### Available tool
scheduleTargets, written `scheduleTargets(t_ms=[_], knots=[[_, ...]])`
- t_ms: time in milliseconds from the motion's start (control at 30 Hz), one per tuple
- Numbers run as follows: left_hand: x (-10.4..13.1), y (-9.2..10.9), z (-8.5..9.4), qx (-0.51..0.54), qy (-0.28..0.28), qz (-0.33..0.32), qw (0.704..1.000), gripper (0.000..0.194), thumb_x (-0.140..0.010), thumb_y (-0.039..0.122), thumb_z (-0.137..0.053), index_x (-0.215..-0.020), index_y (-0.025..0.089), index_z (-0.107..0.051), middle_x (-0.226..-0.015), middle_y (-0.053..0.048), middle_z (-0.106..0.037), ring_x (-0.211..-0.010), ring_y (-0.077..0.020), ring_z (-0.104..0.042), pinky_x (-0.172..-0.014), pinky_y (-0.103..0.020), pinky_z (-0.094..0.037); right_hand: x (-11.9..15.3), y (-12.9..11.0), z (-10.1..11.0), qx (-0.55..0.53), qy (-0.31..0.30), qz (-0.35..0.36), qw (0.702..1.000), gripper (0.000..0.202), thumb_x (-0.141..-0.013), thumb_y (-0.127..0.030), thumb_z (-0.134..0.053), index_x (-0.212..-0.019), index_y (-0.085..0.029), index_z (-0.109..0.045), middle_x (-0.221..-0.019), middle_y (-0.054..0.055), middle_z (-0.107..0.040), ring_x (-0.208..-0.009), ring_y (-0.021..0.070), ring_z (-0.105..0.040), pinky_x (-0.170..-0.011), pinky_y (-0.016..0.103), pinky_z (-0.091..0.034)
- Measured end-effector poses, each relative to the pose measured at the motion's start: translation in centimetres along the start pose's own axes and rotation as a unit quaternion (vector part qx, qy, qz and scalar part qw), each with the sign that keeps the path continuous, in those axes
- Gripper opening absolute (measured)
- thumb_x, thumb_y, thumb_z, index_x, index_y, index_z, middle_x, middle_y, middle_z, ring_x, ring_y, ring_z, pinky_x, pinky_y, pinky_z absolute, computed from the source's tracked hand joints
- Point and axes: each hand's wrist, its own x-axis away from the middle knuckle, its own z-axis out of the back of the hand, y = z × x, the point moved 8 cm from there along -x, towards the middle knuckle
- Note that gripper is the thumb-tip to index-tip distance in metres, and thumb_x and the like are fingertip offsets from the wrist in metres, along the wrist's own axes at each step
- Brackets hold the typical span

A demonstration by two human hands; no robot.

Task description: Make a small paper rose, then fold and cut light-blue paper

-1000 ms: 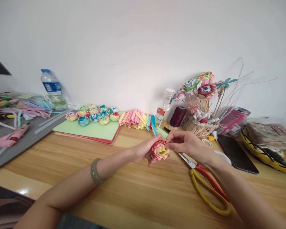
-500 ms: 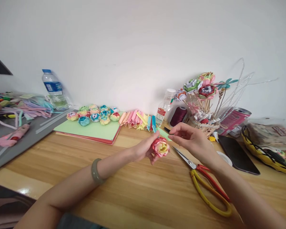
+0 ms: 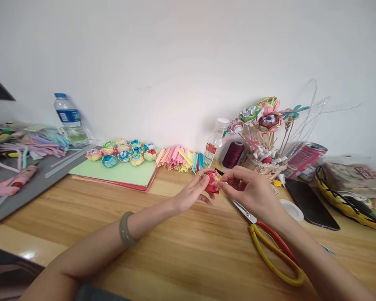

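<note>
My left hand (image 3: 192,191), with a green bangle on its wrist, holds a red and pink paper flower (image 3: 212,183) between thumb and fingers near the middle of the head view. Close against the flower's right side is my right hand (image 3: 244,186), thumb and index finger pinched together; what they hold is too small to make out. Below my right hand lie scissors (image 3: 269,246) with red and yellow handles, partly covered by my right forearm. Behind the hands stands a dark purple thread spool (image 3: 233,154), beside a clear bottle (image 3: 213,144) with a red and white label.
Several paper flowers (image 3: 124,156) rest on green paper (image 3: 113,173), with folded paper pieces (image 3: 177,159) alongside. At right are a flower basket (image 3: 265,165), a white disc (image 3: 291,210) and a black phone (image 3: 313,205). A water bottle (image 3: 69,119) and grey mat (image 3: 34,184) are left.
The flower has turned in my left hand, so its red outer side shows instead of its yellow centre. My right hand has come closer and now meets the flower's edge.
</note>
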Motion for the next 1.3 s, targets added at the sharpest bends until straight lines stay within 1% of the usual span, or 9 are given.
scheduleTargets(t_ms=[300,567,633,833,933,1000,1100,1167,1300], knots=[[0.0,0.9,-0.3,0.057,0.017,-0.022,0.998,0.053,-0.068,0.051,-0.068,-0.105,0.027,-0.039,-0.098,0.002,-0.052,-0.075,-0.0098,-0.059,-0.074,-0.032,-0.049,0.7,-1.0,0.3,0.153,0.082,0.086,0.981,0.014,-0.08,-0.023,-0.055,-0.071,-0.017,-0.065,-0.065,0.001,-0.057,-0.05,0.0086,-0.046,-0.046,0.022,-0.035],[-0.1,0.3,-0.1,0.136,0.044,-0.016,0.99,0.05,-0.064,0.04,-0.075,-0.098,0.024,-0.043,-0.095,0.003,-0.055,-0.078,-0.0104,-0.06,-0.078,-0.033,-0.049,1.5,-2.5,0.5,0.203,0.162,0.174,0.95,0.011,-0.078,-0.016,-0.057,-0.069,-0.016,-0.063,-0.062,0.0,-0.057,-0.048,0.0067,-0.049,-0.043,0.02,-0.036],[-0.1,0.3,-0.1,0.154,0.047,-0.017,0.987,0.048,-0.064,0.038,-0.075,-0.098,0.024,-0.044,-0.093,0.003,-0.056,-0.08,-0.0111,-0.06,-0.078,-0.033,-0.049,1.6,-2.8,0.7,0.193,0.171,0.185,0.948,0.008,-0.077,-0.015,-0.058,-0.07,-0.016,-0.063,-0.063,0.0,-0.058,-0.048,0.0068,-0.05,-0.043,0.019,-0.036],[0.1,1.2,-0.8,0.205,0.02,-0.031,0.978,0.047,-0.063,0.032,-0.078,-0.097,0.022,-0.046,-0.095,0.002,-0.058,-0.083,-0.0112,-0.06,-0.084,-0.035,-0.049,0.8,-2.6,1.7,0.031,0.124,0.137,0.982,0.011,-0.078,-0.01,-0.056,-0.071,-0.017,-0.059,-0.063,-0.001,-0.054,-0.052,0.0067,-0.048,-0.046,0.019,-0.04],[0.2,1.6,-1.0,0.207,0.016,-0.04,0.977,0.047,-0.063,0.031,-0.078,-0.097,0.023,-0.046,-0.094,0.002,-0.058,-0.084,-0.0113,-0.06,-0.087,-0.038,-0.049,0.9,-3.1,1.9,0.038,0.128,0.156,0.979,0.01,-0.078,-0.01,-0.056,-0.072,-0.018,-0.058,-0.066,-0.001,-0.055,-0.053,0.0061,-0.049,-0.047,0.018,-0.041],[0.2,1.8,-1.0,0.199,0.019,-0.05,0.979,0.047,-0.063,0.032,-0.078,-0.096,0.023,-0.046,-0.094,0.003,-0.057,-0.084,-0.0111,-0.059,-0.086,-0.037,-0.049,1.6,-3.8,2.1,0.12,0.167,0.198,0.958,0.007,-0.077,-0.011,-0.059,-0.076,-0.018,-0.058,-0.068,-0.001,-0.058,-0.053,0.006,-0.05,-0.046,0.018,-0.04],[0.3,2.1,-0.8,0.179,0.033,-0.073,0.981,0.046,-0.064,0.032,-0.077,-0.097,0.024,-0.045,-0.094,0.003,-0.056,-0.084,-0.0101,-0.058,-0.084,-0.034,-0.049,3.0,-5.2,1.7,0.303,0.233,0.269,0.884,0.009,-0.074,-0.015,-0.065,-0.078,-0.019,-0.058,-0.067,-0.002,-0.062,-0.054,0.0077,-0.053,-0.047,0.022,-0.038],[0.3,2.2,-0.6,0.167,0.048,-0.089,0.981,0.046,-0.065,0.031,-0.076,-0.097,0.023,-0.044,-0.095,0.003,-0.056,-0.084,-0.0093,-0.057,-0.083,-0.031,-0.048,3.5,-5.7,1.2,0.368,0.244,0.295,0.847,0.013,-0.073,-0.018,-0.068,-0.08,-0.019,-0.057,-0.065,-0.002,-0.063,-0.055,0.0088,-0.054,-0.049,0.023,-0.039],[0.5,2.5,-0.3,0.163,0.07,-0.112,0.978,0.046,-0.064,0.03,-0.077,-0.093,0.023,-0.042,-0.095,0.004,-0.055,-0.083,-0.0089,-0.056,-0.082,-0.031,-0.048,3.7,-5.5,1.7,0.335,0.275,0.279,0.857,0.019,-0.073,-0.017,-0.068,-0.089,-0.017,-0.059,-0.069,-0.001,-0.064,-0.055,0.008,-0.056,-0.049,0.021,-0.039]])
